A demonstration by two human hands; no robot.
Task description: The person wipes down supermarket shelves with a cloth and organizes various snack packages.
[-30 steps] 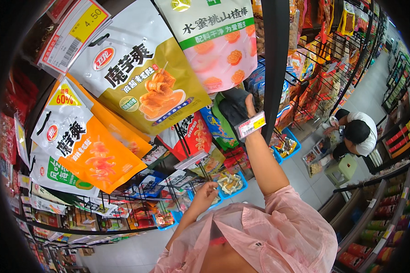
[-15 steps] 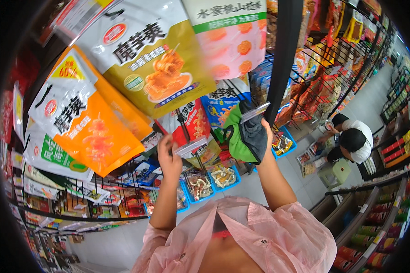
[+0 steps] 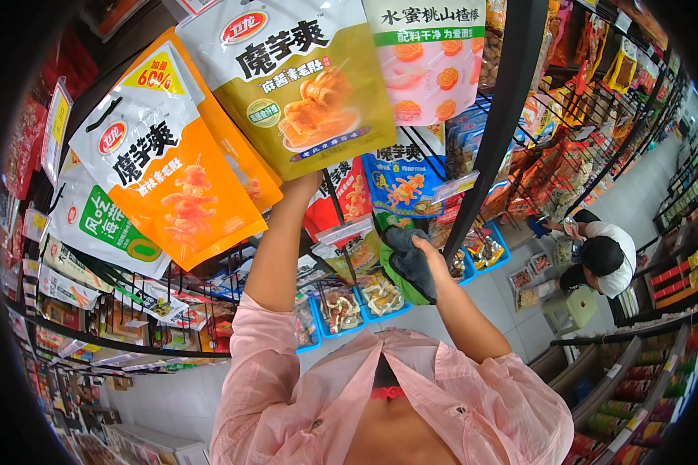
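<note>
My right hand [image 3: 429, 260] is closed on a folded grey-and-green cloth [image 3: 406, 260], held in front of the hanging bags. My left forearm [image 3: 278, 244] reaches up into the rack. The fingers of my left hand are hidden behind a grey-and-gold snack bag [image 3: 306, 85]. Left of that arm hangs an orange-and-white snack bag [image 3: 180, 182], with another orange bag behind it. A red snack bag [image 3: 354, 190] and a blue snack bag [image 3: 406, 186] hang deeper in, between my two arms. To the upper right is a pink-and-white pouch [image 3: 428, 66].
A black upright post [image 3: 512, 101] stands just right of the cloth. Clear price-tag holders [image 3: 347, 231] jut from the hooks. Blue trays [image 3: 338, 325] of packets sit low down. At the right, a person in a white top [image 3: 611, 240] is by a pale green stool [image 3: 570, 310].
My left hand has moved up from in front of the hooks to behind the gold bag. My right hand has lowered the cloth and drawn it slightly left.
</note>
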